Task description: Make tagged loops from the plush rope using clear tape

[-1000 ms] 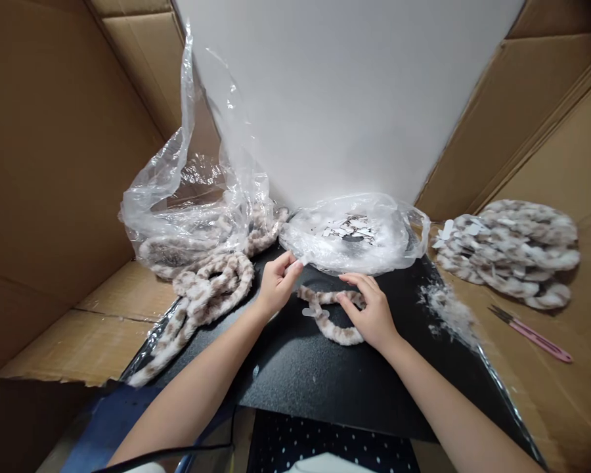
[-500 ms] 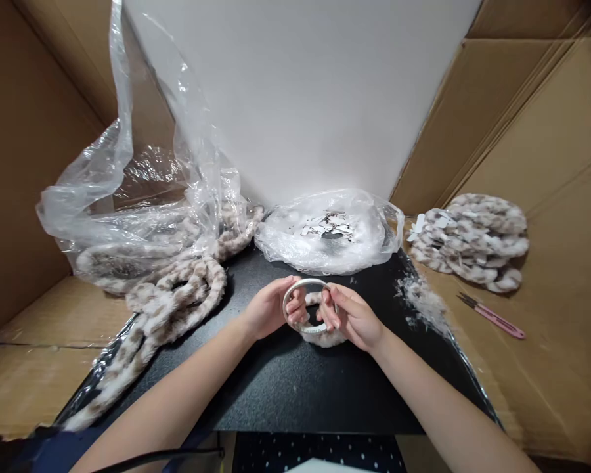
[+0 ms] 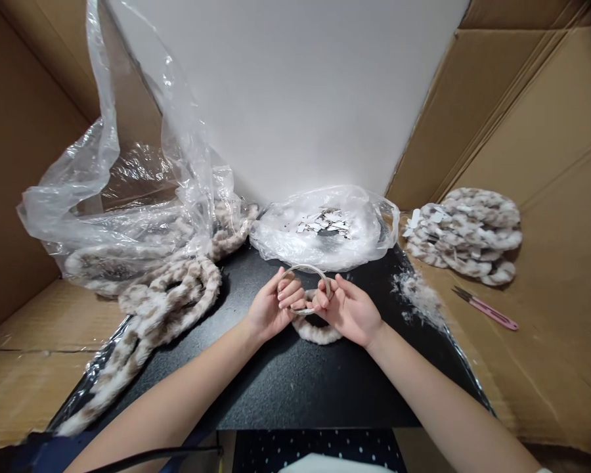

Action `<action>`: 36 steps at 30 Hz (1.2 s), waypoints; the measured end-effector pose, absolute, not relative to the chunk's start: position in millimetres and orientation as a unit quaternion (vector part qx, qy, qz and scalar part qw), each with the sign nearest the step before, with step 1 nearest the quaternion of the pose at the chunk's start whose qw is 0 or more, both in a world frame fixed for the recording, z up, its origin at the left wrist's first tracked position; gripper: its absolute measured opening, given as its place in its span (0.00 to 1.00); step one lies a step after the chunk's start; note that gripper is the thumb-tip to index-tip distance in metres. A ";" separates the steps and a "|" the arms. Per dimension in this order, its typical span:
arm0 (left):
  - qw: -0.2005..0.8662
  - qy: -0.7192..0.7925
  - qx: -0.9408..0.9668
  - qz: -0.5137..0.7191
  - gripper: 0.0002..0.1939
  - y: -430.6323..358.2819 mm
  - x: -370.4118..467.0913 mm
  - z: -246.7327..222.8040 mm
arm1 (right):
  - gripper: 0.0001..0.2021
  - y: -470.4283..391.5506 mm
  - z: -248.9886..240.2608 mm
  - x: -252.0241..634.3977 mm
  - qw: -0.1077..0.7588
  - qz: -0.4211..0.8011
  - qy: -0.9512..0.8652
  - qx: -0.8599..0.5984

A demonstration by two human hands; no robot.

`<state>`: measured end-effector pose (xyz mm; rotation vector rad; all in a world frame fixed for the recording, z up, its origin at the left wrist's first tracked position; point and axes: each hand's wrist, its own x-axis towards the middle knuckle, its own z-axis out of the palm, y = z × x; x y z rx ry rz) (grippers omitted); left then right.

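Between my two hands is a thin pale ring (image 3: 306, 267), raised above the black table. My left hand (image 3: 276, 305) has its fingers curled round the ring's left side. On the right side, my right hand (image 3: 349, 309) grips the ring between thumb and fingers. Below and behind the hands a furry white-and-brown loop (image 3: 320, 334) lies on the table, partly hidden by my fingers. Whether the ring touches this loop I cannot tell.
Left lies a pile of furry strips (image 3: 172, 302) beneath a clear plastic bag (image 3: 128, 226). Behind the hands is another plastic bag (image 3: 280, 240) with white scraps. At right are bundled furry loops (image 3: 473, 233), pink-handled snips (image 3: 490, 313) and loose fluff (image 3: 418, 295). Cardboard walls (image 3: 536, 131) flank the table (image 3: 256, 387).
The ring has tilted back and its face has turned away from me. My fingers have curled further round its sides. The view has shifted slightly.
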<state>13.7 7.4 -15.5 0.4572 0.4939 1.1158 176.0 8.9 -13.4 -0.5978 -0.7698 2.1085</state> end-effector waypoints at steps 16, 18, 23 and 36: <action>0.196 0.374 0.750 0.509 0.43 -9.8 14.6 -25.2 | 0.17 3.3 -18.5 175.0 0.458 0.745 -0.400 -0.274; 0.240 0.382 0.731 0.512 0.40 -10.1 16.6 -25.8 | 0.17 3.2 -19.6 175.0 0.449 0.742 -0.419 -0.269; 0.446 0.372 0.635 0.509 0.37 -10.8 18.6 -26.0 | 0.17 2.4 -18.7 175.7 0.450 0.731 -0.449 -0.250; 0.397 0.366 0.687 0.487 0.35 -10.4 18.2 -25.4 | 0.12 1.1 -18.0 176.7 0.427 0.732 -0.463 -0.261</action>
